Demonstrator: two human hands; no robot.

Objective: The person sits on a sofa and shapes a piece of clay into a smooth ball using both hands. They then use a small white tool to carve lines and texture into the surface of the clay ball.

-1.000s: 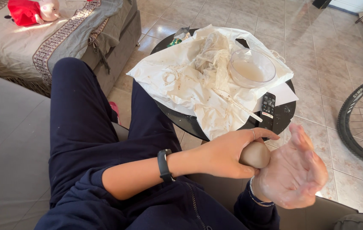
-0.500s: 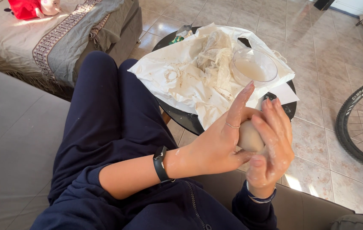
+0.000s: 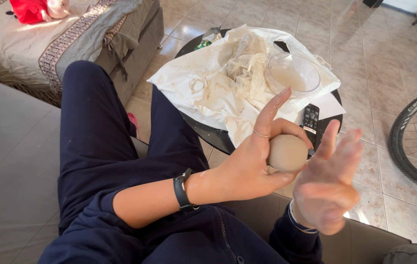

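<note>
I'm sitting on a grey sofa [image 3: 8, 161] at home: a blanket-covered bed [image 3: 32, 44], tiled floor [image 3: 365, 49], a remote control [image 3: 310, 120] and a bicycle wheel [image 3: 414, 142] are surrounding me.

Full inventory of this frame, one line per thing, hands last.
dough ball: 1, beige, cupped in the left palm
round table: 1, black, ahead of the knees
plastic sheet: 1, white, smeared, spread over the table
glass bowl: 1, clear, cloudy residue inside, on the sheet at the right
remote control: 1, black, table's near right edge
bed: 1, beige cover with patterned border, top left
soft toy: 1, red, on the bed
bicycle wheel: 1, black tyre, right edge
wristband: 1, black, left wrist
left hand: holds the ball, forefinger raised
right hand: open, motion-blurred, beside the ball
</note>
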